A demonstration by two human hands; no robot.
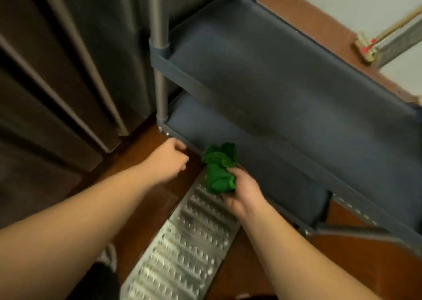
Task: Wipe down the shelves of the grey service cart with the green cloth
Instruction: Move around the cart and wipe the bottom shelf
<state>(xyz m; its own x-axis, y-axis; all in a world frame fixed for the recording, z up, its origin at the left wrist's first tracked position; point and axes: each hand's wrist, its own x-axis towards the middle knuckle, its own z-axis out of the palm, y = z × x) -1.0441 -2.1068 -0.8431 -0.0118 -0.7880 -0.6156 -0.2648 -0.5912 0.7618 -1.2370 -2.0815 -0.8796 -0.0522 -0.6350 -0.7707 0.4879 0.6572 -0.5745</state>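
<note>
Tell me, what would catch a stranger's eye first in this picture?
The bright green cloth stands out most: it is bunched in the right hand at the front edge of the grey service cart's lowest shelf. The left hand reaches to that shelf's near corner, fingers curled at its rim. Below the hands, a shiny metal floor grate runs across the brown floor.

**Cart and cloth, current state**

Grey cart (285, 76): two shelves visible, running diagonally from upper centre to lower right of frame. Flat trays with raised rims, round metal post at the left corner. Green cloth (219, 168): bunched into a wad, centre frame, at the front rim of the lower shelf (205, 126), partly overlapping it.
</note>
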